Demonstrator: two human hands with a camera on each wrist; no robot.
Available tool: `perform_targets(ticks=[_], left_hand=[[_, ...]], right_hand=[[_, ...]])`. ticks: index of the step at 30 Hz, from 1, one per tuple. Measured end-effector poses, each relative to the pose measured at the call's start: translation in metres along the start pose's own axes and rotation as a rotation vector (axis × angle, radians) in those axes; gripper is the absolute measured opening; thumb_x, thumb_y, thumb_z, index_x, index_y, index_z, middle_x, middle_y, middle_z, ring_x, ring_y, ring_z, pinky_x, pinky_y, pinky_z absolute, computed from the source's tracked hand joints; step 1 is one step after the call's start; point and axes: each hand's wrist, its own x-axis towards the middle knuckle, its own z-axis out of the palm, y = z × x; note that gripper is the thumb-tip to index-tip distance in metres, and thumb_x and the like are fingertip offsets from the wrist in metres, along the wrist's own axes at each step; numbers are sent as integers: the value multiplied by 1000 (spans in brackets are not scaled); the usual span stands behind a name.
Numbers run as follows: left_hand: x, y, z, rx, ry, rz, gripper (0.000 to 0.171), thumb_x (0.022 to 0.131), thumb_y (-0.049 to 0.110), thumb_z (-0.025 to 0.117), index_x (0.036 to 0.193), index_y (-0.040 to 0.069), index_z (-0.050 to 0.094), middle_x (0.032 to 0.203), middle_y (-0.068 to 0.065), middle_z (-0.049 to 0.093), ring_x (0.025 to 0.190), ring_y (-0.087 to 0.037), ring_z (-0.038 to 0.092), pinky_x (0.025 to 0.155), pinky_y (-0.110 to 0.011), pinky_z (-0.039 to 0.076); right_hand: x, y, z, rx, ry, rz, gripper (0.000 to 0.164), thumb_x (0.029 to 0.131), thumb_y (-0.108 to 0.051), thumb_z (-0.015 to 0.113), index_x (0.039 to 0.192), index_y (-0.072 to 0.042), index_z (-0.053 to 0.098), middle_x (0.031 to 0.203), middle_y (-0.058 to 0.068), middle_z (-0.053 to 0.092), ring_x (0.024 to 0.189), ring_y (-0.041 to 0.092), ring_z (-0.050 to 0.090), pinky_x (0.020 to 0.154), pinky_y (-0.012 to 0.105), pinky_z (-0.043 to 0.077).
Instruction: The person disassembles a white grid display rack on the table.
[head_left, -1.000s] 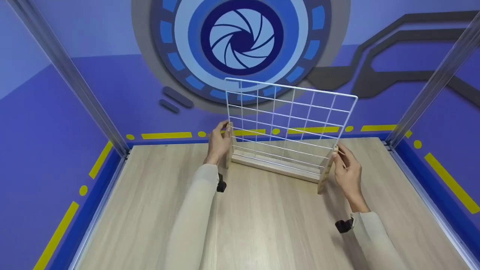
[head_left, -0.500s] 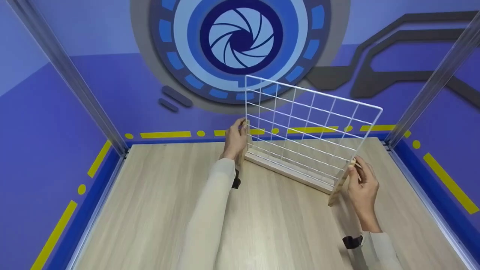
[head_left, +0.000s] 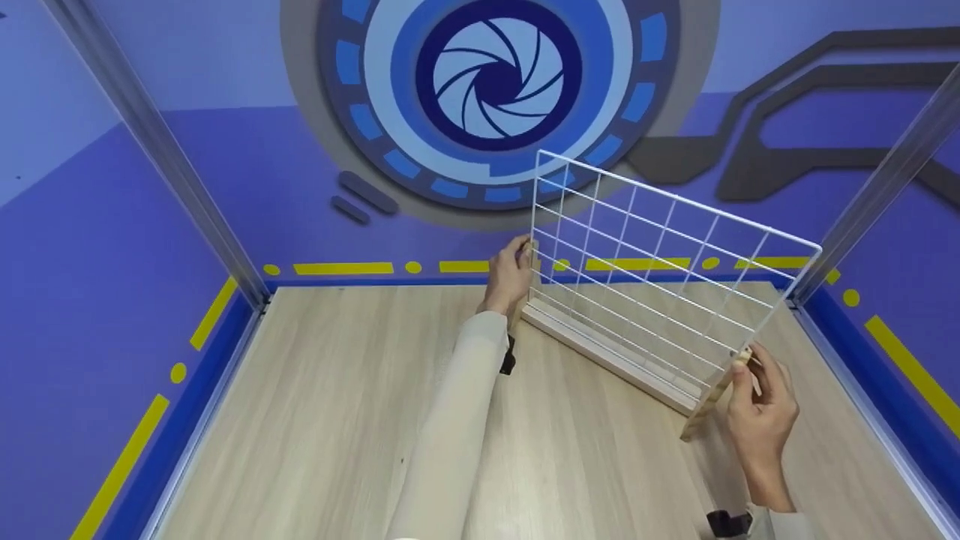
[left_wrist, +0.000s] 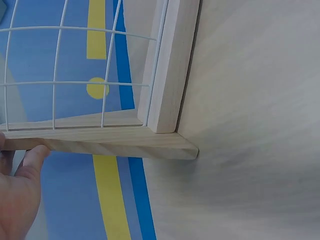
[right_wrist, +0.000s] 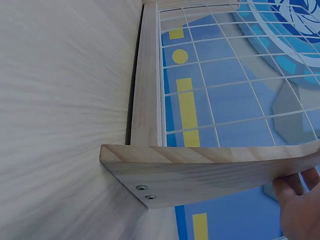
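Observation:
A white wire grid panel point(head_left: 676, 198) stands upright in a wooden stand. The stand has a wooden base bar point(head_left: 607, 361) joining two wooden end pieces. My left hand point(head_left: 508, 279) pinches the upper part of the far left end piece point(left_wrist: 120, 137). At the nearer right end, my right hand point(head_left: 765, 420) grips the top of the other end piece point(right_wrist: 210, 175) between thumb and fingers. Two screw heads point(right_wrist: 142, 187) show on that piece's outer face in the right wrist view. The rack sits at an angle, its right end closer to me.
The rack is on a light wood-grain table point(head_left: 360, 405). Blue printed walls point(head_left: 420, 232) with yellow dashes stand behind and at both sides, with metal corner posts point(head_left: 161, 161) at the back left and right. Black wrist cameras point(head_left: 727, 523) sit at both cuffs.
Both hands have moved the rack to the right across the table. Its right end has swung toward me, so the rack is now more slanted. The grips look the same.

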Motion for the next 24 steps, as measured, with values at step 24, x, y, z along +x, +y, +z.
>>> perform_targets(ticks=[24], left_hand=[[6, 29, 47, -69, -119, 2, 44, 114, 8, 42, 157, 11, 51, 147, -14, 64, 132, -28, 63, 114, -38, 50]], right_hand=[[-24, -26, -18, 64, 176, -16, 36, 92, 20, 64, 129, 21, 63, 112, -1, 64, 107, 7, 72, 90, 11, 55]])
